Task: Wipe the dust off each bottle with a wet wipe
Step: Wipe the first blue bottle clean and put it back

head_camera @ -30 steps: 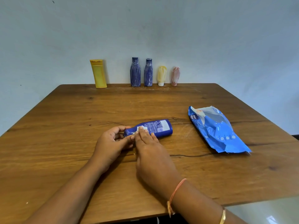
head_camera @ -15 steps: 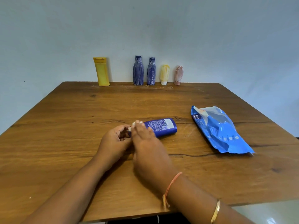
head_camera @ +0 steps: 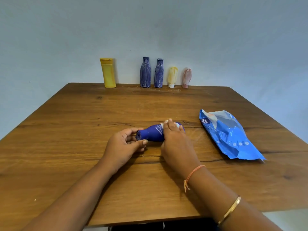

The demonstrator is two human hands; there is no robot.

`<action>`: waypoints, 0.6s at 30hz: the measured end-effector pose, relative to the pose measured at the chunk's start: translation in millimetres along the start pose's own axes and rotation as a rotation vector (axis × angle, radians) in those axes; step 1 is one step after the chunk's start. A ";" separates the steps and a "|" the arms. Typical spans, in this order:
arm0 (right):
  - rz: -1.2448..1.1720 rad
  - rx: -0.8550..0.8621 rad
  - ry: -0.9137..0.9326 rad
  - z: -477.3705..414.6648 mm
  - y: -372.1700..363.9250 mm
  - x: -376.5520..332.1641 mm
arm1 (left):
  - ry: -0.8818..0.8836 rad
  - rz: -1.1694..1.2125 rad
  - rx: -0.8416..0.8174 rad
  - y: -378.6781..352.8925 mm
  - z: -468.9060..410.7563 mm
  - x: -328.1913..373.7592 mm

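Observation:
A blue bottle (head_camera: 154, 134) lies on its side in the middle of the wooden table (head_camera: 83, 130), cap end to the left. My left hand (head_camera: 123, 147) grips the cap end between thumb and fingers. My right hand (head_camera: 175, 140) lies over the bottle's wide end and presses a white wet wipe (head_camera: 166, 122) onto it; only small bits of the wipe show past the fingertips. Along the far edge stand a yellow bottle (head_camera: 108, 73), two dusty blue bottles (head_camera: 145, 72) (head_camera: 158, 73), a cream tube (head_camera: 172, 77) and a pink tube (head_camera: 187, 78).
A blue wet-wipe pack (head_camera: 230, 135) lies flat on the table to the right of my hands. A pale wall rises right behind the row of bottles. The table's near edge runs below my forearms.
My right hand slid with the wipe from the bottle's neck to its wide right end. The neck and cap are now uncovered, and my left hand holds the cap end.

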State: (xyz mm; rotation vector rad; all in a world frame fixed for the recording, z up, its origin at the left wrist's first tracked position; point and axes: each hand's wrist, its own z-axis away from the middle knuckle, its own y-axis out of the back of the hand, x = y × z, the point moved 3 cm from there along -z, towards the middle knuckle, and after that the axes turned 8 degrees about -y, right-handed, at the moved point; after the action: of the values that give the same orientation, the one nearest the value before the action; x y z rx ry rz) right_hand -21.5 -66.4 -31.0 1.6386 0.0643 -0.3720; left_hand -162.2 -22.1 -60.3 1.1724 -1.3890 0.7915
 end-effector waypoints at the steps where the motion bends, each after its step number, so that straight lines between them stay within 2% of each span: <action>1: -0.013 -0.010 0.030 3.2 -2.2 -7.3 | 0.000 -0.005 -0.005 0.3 -0.4 -1.8; 5: 0.014 -0.001 0.266 18.6 -15.0 -44.1 | -0.067 -0.056 0.027 2.6 0.1 -1.7; 9: 0.047 0.022 0.304 14.6 -18.4 -41.7 | -0.035 -0.043 0.039 2.9 1.5 -0.9; 11: 0.071 0.028 0.247 6.3 -14.8 -25.3 | -0.006 -0.002 0.025 1.4 0.8 -2.0; 16: 0.058 -0.024 -0.068 -14.6 3.6 29.6 | -0.018 -0.014 0.010 -0.5 0.8 2.1; 18: 0.024 -0.026 -0.101 -13.3 6.3 33.0 | -0.016 -0.028 0.016 0.4 -0.1 1.0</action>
State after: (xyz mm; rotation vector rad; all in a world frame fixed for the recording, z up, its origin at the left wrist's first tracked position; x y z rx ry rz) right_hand 14.0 -59.9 -33.3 1.5915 -0.0258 -0.4332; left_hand -162.5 -22.1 -59.2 1.2098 -1.3788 0.7768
